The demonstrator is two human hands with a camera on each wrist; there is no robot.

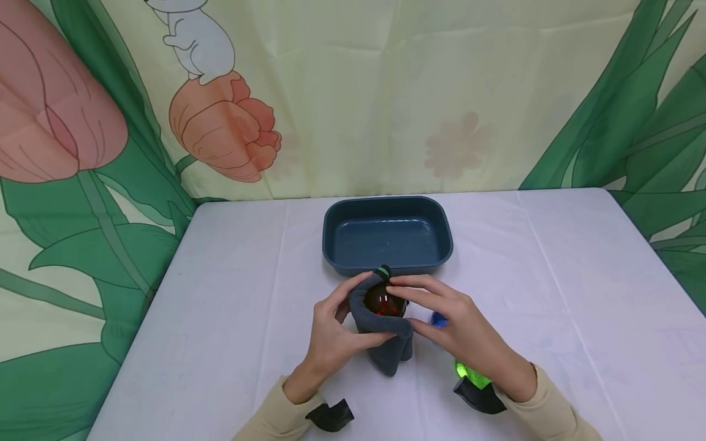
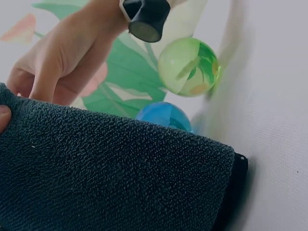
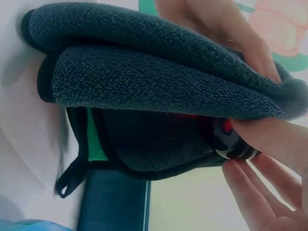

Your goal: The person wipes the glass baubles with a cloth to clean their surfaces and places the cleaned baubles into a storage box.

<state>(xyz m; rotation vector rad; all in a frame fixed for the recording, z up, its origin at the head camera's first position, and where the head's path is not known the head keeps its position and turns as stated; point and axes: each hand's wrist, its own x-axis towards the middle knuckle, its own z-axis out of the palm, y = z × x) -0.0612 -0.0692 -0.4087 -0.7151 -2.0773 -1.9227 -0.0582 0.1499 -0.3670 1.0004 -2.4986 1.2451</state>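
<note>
Together the left hand (image 1: 331, 334) and right hand (image 1: 460, 327) pinched a folded dark grey terry cloth (image 1: 386, 343) around a dark red glossy ball (image 1: 382, 302), cupping it so it stayed put between both palms.

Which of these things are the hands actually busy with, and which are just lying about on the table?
In hand:
- dark grey cloth, gripped by the left hand and the right hand
- dark red ball, wrapped in that cloth

Lying about:
- blue ball, beside the right hand
- green ball, on the table
- blue tub, behind the hands, untouched
</note>
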